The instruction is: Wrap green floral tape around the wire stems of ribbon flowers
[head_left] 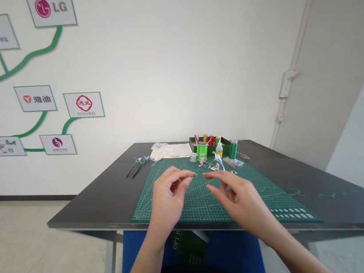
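Observation:
Above the green cutting mat (194, 204), my left hand (170, 194) pinches a thin green strand (195, 175) between thumb and forefinger. Its short tip pokes out to the right; whether it is thread or wire is too small to tell. Just to the right, my right hand (234, 190) hovers with thumb and forefinger apart and nothing visible between them. Beyond the fingertips lie scissors (214, 167) and a small purple flower (202, 160). A pale ribbon-like flower (217, 156) is beside them.
At the back stand a green tin (202, 151), a glue bottle (219, 148), a green thread spool (233, 149) and a dark tray (226, 149) of spools. White cloth (177, 150) lies behind. Blue flowers on dark stems (137, 173) rest left; green scraps (295, 191) lie right.

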### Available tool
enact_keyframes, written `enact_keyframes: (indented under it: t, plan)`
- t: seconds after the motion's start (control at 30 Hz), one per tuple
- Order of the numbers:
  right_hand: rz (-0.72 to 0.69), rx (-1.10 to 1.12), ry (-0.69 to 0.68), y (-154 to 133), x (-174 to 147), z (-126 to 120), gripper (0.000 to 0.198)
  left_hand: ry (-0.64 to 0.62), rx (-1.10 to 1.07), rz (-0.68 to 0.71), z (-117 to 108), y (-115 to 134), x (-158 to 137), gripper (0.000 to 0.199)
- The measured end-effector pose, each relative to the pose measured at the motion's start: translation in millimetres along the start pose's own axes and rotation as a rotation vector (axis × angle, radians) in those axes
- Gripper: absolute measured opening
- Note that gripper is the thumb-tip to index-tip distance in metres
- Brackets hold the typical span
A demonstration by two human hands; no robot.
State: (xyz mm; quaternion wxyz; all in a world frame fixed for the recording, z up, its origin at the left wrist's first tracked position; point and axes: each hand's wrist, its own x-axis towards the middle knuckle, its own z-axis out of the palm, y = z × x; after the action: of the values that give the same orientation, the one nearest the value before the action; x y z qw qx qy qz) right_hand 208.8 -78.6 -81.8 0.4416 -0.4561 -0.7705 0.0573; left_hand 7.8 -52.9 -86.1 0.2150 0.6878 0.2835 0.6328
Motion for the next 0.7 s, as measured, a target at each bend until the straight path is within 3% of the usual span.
enact_keyframes:
  t: [0.13,0.2,0.33,0.53,0.7]
  plan:
    - [0.207,0.443,-0.246,-17,-2,18,0.062,0.010,0.061,0.042,0,2,-2,0.020]
    - [0.246,0.487,-0.296,-19,-3,18,0.059,0.027,0.104,0.063,0,1,-3,0.021]
    - [0.102,0.332,-0.283,-22,-9,4,0.043,0.044,0.206,0.109,-2,-2,-3,0.021]
    - [-0.147,0.065,-0.423,-44,-18,-42,0.038,0.012,0.311,0.128,0,-4,-5,0.018]
    - [-0.293,-0.067,-0.457,-56,6,-85,0.041,-0.108,0.386,0.187,2,-2,-7,0.018]
